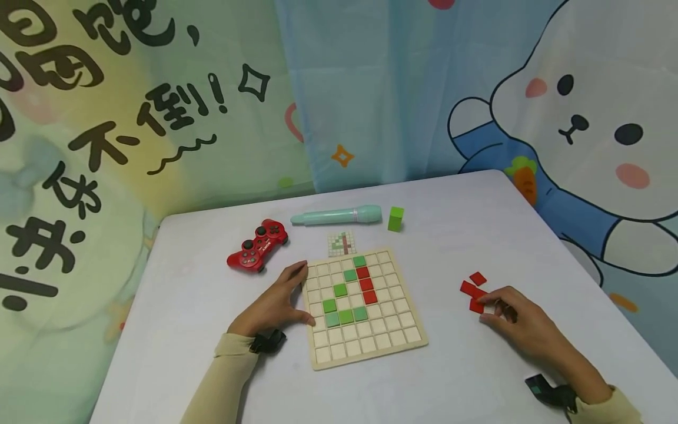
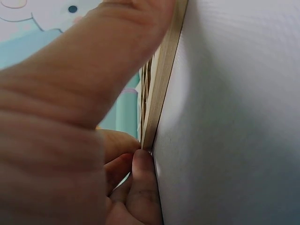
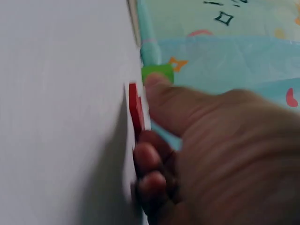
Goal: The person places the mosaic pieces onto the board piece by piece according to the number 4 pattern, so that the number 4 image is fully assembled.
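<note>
A wooden grid board (image 1: 365, 347) lies in the middle of the white table (image 1: 201, 330). Several green tiles (image 1: 345, 316) and three red tiles (image 1: 366, 284) sit in its cells. My left hand (image 1: 304, 294) rests against the board's left edge, fingers straight and thumb touching the lower part. In the left wrist view my thumb (image 2: 93, 70) lies along the board's edge (image 2: 164, 79). To the right of the board, my right hand (image 1: 487, 307) pinches one tile from a small cluster of loose red tiles (image 1: 478, 278). The right wrist view shows those red tiles (image 3: 136, 110) at my fingertips.
Behind the board lie a small pattern card (image 1: 341, 243), a red gamepad (image 1: 258, 245), a teal pen (image 1: 339, 217) and a green block (image 1: 395, 218). Cartoon-printed curtains hang behind the table. The table's right edge runs close to my right hand.
</note>
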`<control>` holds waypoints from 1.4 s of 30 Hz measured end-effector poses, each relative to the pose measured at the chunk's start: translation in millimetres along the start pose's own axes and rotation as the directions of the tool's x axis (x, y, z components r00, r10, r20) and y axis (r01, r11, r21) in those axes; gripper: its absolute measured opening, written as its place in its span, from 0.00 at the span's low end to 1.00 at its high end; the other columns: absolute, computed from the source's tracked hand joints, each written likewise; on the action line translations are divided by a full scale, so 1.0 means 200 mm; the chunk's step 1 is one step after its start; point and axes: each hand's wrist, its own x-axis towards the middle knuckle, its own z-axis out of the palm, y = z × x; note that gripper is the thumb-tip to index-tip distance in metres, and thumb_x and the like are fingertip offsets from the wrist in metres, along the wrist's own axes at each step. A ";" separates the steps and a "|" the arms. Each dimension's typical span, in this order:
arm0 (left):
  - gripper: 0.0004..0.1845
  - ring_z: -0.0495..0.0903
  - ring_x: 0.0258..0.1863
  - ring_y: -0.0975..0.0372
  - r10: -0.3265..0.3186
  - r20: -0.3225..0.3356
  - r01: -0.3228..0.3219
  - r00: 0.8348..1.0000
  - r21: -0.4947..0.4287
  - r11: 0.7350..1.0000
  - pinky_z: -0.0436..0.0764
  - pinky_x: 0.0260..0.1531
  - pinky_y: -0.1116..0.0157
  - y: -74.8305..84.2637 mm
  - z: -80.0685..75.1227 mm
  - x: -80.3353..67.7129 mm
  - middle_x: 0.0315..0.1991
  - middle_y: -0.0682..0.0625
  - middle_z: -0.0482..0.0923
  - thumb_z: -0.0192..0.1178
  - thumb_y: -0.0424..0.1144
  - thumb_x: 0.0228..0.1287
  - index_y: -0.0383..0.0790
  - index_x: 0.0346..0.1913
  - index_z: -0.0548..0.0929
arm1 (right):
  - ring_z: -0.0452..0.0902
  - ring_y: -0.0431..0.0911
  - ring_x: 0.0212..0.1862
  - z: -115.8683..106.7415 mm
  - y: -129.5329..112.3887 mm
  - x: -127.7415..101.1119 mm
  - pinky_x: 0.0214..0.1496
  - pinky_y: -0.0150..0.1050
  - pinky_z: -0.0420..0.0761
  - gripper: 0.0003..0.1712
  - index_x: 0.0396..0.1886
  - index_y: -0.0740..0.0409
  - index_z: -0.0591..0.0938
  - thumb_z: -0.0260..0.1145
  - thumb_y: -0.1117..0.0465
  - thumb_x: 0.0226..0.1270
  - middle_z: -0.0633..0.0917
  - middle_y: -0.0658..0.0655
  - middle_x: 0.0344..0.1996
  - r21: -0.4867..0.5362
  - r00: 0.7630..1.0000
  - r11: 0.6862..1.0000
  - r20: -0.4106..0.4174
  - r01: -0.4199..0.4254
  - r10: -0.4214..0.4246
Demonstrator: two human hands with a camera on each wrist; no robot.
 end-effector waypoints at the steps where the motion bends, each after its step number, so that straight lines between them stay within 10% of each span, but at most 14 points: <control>1: 0.69 0.51 0.88 0.50 0.001 0.000 -0.001 1.000 0.000 1.000 0.63 0.83 0.48 0.00 0.00 0.00 0.88 0.48 0.47 0.86 0.53 0.47 0.41 0.87 0.53 | 0.67 0.32 0.36 0.01 0.00 0.00 0.33 0.26 0.71 0.21 0.53 0.52 0.86 0.81 0.63 0.61 0.79 0.47 0.39 -0.008 1.000 1.000 0.002 -0.005 0.005; 42: 0.69 0.51 0.88 0.51 -0.006 0.004 0.006 1.000 0.014 1.000 0.63 0.83 0.49 -0.01 0.00 0.00 0.88 0.49 0.47 0.86 0.54 0.47 0.41 0.86 0.53 | 0.66 0.31 0.36 0.03 -0.01 0.00 0.32 0.27 0.71 0.21 0.53 0.52 0.88 0.82 0.65 0.59 0.79 0.49 0.39 -0.046 1.000 0.999 -0.010 0.002 -0.002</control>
